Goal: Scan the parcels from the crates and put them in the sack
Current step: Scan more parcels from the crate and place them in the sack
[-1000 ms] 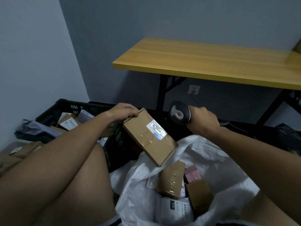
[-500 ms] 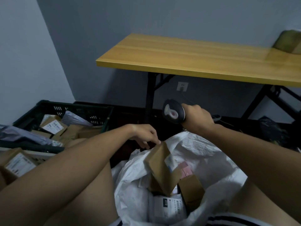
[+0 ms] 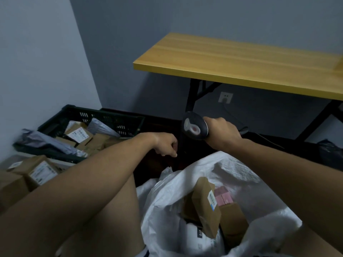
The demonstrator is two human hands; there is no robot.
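The step in hand looks like fetching the next parcel: the left hand (image 3: 166,144) hangs empty, fingers loosely curled and pinching nothing, between the sack (image 3: 178,184) and the crate (image 3: 104,117), which lies to the sack's left. To do it well, I judge the hand should swing on to the crate and take one box (image 3: 78,134) by an edge with its label turned up, so the scanner (image 3: 194,127) can read it without regripping. The right hand (image 3: 221,133) is wrapped tight round the scanner's handle, above the sack's far rim, its window facing back toward the person; holding it there should keep each scan short. A flat brown parcel (image 3: 205,206) stands on edge inside the sack, leaning against other boxes, a white and blue label on its upper face; it looks stiff, light and taped. Below it in the sack lies a pale mailer (image 3: 196,236) with dark print. More brown boxes (image 3: 39,171) sit nearer than the crate, left of the sack.
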